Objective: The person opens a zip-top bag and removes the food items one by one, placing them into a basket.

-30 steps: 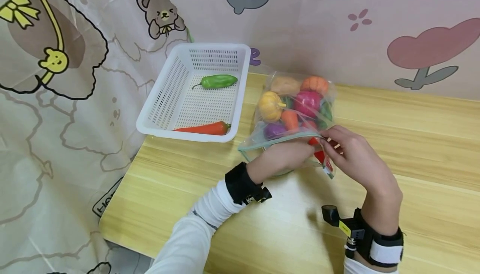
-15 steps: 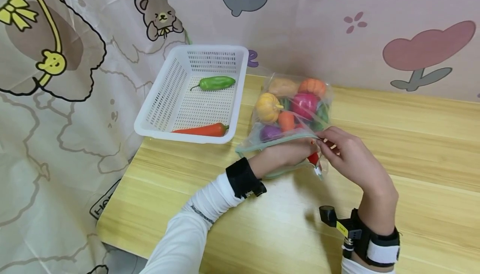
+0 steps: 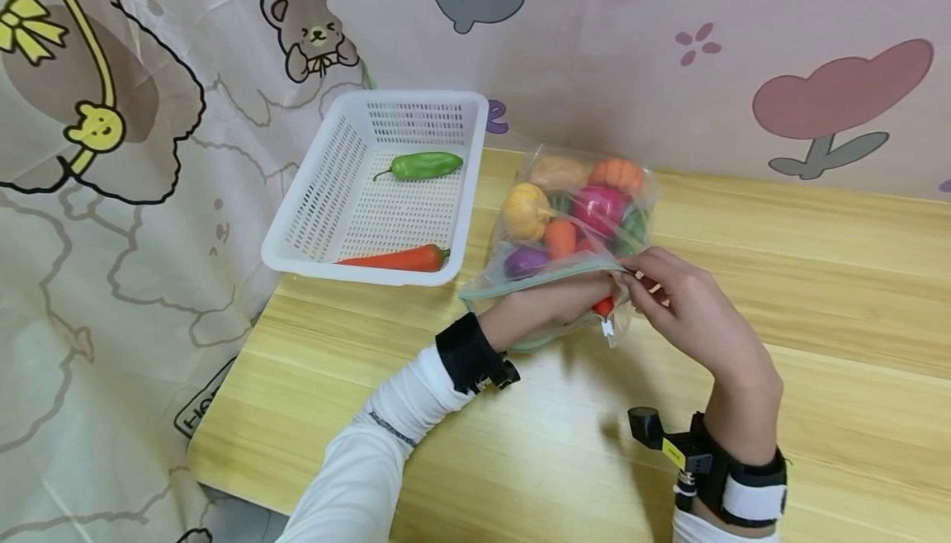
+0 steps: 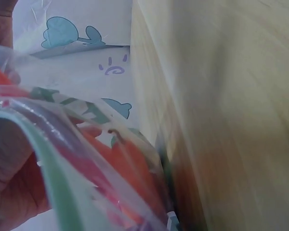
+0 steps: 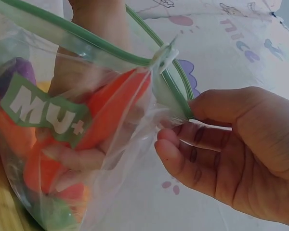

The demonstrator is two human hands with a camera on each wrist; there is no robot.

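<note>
Left hand (image 3: pixel 572 299) is wrist-deep in the clear plastic zip bag with a green strip (image 5: pixel 82 36), fingers curled round a long smooth red-orange tapered vegetable (image 5: pixel 113 103) inside. Right hand (image 3: pixel 687 312), wrist bent, pinches the bag's mouth edge, thumb against index. Bag's on the pale wood-grain table (image 3: pixel 520 452), film thin, creased; ribbed yellow pumpkin (image 3: pixel 525 211) and round magenta vegetable (image 3: pixel 598 207) show through. White slotted plastic basket (image 3: pixel 386 213) sits beside it.
</note>
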